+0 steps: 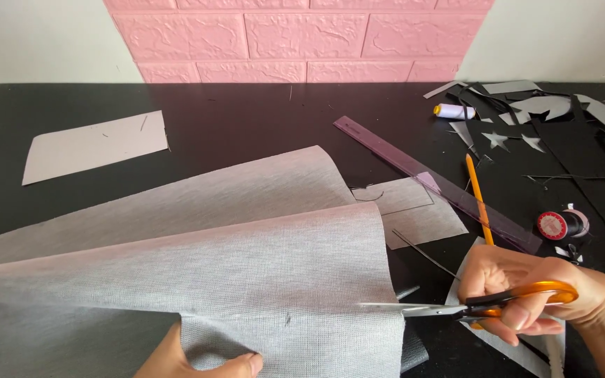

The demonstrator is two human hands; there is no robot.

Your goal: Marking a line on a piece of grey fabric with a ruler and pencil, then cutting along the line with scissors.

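Fingers of the left hand [201,360] pinch the grey folded fabric [246,280] at its near edge on the black table [246,119]. Right-hand fingers [509,280] grip orange-handled scissors [470,306], blades seemingly entering the cloth's right edge. Nearby lie a clear ruler [435,183] and pencil [479,199].

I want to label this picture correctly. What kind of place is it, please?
Probably a home craft or sewing table. The right hand cuts grey fabric with orange-handled scissors while the left hand holds it, and a ruler, thread spools and cut paper scraps lie on the black table.
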